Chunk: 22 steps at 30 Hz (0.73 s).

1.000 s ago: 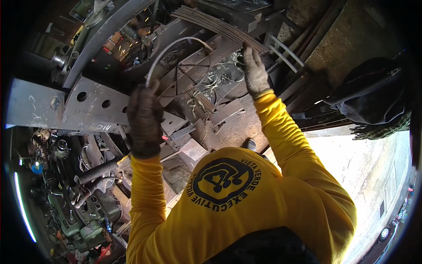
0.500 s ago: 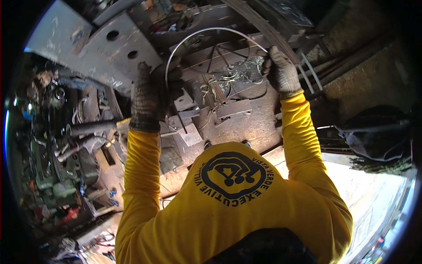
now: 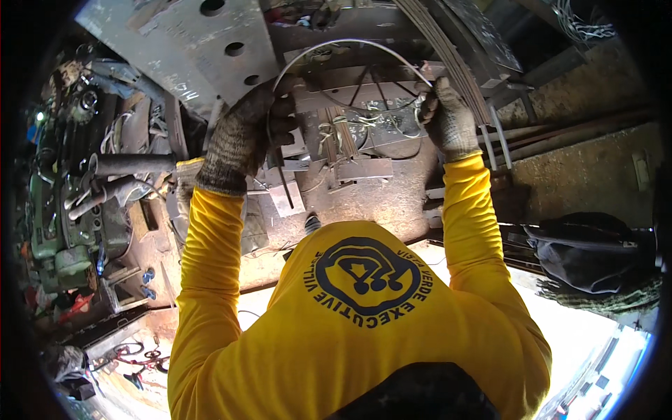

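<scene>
A thin metal rod bent into a wide arc (image 3: 350,40) is held up between my two gloved hands. My left hand (image 3: 243,134) closes on its left side, and the straighter tail of the rod hangs below the fingers. My right hand (image 3: 450,122) grips the rod's other end at the right. Beyond the arc is a thin round metal frame with dark spokes (image 3: 357,85); the arc overlaps it in the head view. Bundled flat bars tied with pale strips (image 3: 341,134) lie below the arc.
A large steel plate with round holes (image 3: 203,52) leans at the far left. Long flat bars (image 3: 448,59) extend at the far right. A metal pipe (image 3: 133,164) and green machinery (image 3: 52,210) stand left. A dark bag (image 3: 584,255) sits at the right.
The view has shifted, so the steel plate and the left-side machinery appear in different places. Both hands keep their hold on the bent rod, and its arc appears slightly higher.
</scene>
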{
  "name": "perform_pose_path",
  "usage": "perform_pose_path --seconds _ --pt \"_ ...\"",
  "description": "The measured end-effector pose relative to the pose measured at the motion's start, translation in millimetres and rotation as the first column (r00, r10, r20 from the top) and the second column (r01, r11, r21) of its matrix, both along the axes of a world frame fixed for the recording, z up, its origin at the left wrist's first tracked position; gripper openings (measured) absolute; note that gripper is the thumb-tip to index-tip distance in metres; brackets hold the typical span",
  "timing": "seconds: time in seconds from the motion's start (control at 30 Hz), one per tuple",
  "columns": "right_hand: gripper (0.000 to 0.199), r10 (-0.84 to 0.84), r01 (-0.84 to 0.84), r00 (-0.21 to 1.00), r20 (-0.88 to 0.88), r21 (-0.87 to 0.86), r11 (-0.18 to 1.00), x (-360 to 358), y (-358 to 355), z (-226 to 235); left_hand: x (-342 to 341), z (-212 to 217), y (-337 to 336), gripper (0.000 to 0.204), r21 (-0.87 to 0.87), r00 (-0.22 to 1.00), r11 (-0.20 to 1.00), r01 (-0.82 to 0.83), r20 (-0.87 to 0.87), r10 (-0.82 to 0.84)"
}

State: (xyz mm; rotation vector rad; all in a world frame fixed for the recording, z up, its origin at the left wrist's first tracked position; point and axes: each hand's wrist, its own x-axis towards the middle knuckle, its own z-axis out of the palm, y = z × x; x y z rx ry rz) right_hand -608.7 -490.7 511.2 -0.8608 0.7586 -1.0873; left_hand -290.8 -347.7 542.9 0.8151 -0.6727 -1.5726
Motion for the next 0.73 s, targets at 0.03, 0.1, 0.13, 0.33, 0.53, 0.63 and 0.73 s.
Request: perform_pose_path --seconds 0.03,0.1,0.13,0.33,0.53,0.63,0.73 --pt "0.042 -0.02 0.019 0.998 -0.064 -0.025 1.0 -4 -2 -4 -3 -2 -2 0.05 -0.001 0.999 1.0 -0.031 0.006 0.031" --pt "0.044 -0.067 0.053 0.978 -0.196 -0.075 0.996 -13 -7 -12 -13 -5 -5 0.046 -0.002 0.996 0.996 -0.086 0.018 0.086" --pt "0.042 -0.127 0.106 0.978 -0.168 -0.128 0.986 -11 -4 -9 -23 0 -5 0.044 -0.042 0.982 0.987 -0.157 0.095 0.16" --pt "0.045 -0.091 0.118 0.942 -0.324 0.066 0.991 -37 1 -6 -65 0 -11 0.046 -0.611 0.166 0.672 0.418 0.779 0.605" --pt "0.031 -0.127 0.13 0.986 -0.104 0.02 0.991 -40 14 -21 -106 -12 -10 0.049 -0.305 -0.317 0.586 0.751 0.612 0.725" --pt "0.033 -0.06 0.061 0.994 -0.092 0.009 0.998 -41 10 -29 -113 -21 -17 0.049 -0.23 -0.345 0.634 0.739 0.678 0.649" --pt "0.039 -0.012 0.025 0.988 -0.153 0.085 0.996 -43 -6 -41 -119 -32 -27 0.055 -0.159 -0.39 0.654 0.74 0.691 0.609"
